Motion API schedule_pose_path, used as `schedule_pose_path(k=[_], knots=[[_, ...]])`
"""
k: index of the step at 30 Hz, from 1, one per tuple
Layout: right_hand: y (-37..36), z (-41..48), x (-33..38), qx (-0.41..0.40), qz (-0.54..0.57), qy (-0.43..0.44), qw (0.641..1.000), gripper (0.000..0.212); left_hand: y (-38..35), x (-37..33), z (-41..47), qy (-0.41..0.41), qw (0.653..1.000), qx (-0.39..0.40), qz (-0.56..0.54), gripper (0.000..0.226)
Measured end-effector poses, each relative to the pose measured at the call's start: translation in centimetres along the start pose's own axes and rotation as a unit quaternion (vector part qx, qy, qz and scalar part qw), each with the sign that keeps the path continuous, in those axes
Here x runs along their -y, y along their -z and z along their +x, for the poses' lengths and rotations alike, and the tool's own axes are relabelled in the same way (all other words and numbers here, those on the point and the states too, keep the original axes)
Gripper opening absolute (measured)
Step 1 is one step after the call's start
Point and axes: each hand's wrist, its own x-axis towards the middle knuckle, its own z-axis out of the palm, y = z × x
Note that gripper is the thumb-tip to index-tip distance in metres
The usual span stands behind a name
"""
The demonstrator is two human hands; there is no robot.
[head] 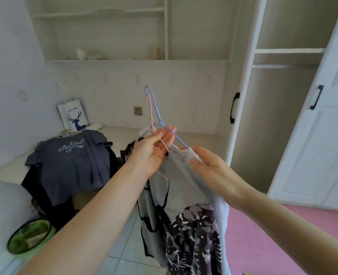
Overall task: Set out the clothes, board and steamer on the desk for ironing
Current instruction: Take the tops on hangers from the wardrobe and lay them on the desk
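The head view looks down two bare forearms held out in front of a cream desk (pixel 122 133) set under wall shelves (pixel 96 14). The left hand (pixel 154 150) is turned palm up, its thumb pressing the wire of a pink hanger (pixel 150 114) against half-curled fingers. A blue hanger (pixel 157 113) rises just beside the pink one, and its arm runs across the left fingertips and down to the right. The right hand (pixel 210 167) pinches the shoulder of a pale grey garment (pixel 184 193) between thumb and curled fingers, at the point where the cloth meets the blue hanger's arm. The grey garment hangs straight down between the two arms, off the desk and in front of its front edge. A dark patterned garment (pixel 194 239) hangs against its lower part. A navy T-shirt (pixel 70 161) with pale lettering lies spread at the desk's front left edge, over a heap of dark clothes (pixel 35 187) that falls past the edge. At the back left corner of the desk a white paper bag with a blue deer (pixel 72 116) leans on the wall, and a wall socket (pixel 137 110) sits further right. A green basin (pixel 30 236) stands on the tiled floor at lower left. An open white wardrobe door (pixel 319 139) stands at the right, above a pink floor mat (pixel 263 235).
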Motion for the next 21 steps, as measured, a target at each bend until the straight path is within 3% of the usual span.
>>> schedule_pose_path(k=[10,15,19,21], knots=[[-11.5,6.7,1.6,0.066,0.069,-0.002,0.995,0.030,7.2,-9.1,2.1,-0.048,0.993,-0.098,-0.032,0.020],[-17.1,10.3,1.9,0.082,0.033,0.018,0.996,0.024,11.9,-13.8,4.0,-0.063,0.988,-0.125,-0.064,0.038],[-20.2,12.8,1.8,0.110,-0.026,-0.001,0.994,0.023,15.2,-16.2,4.5,-0.073,0.984,-0.152,-0.056,0.036],[-21.4,14.5,2.2,0.107,-0.070,-0.012,0.992,0.021,16.4,-17.0,4.5,-0.075,0.982,-0.165,-0.048,0.025]])
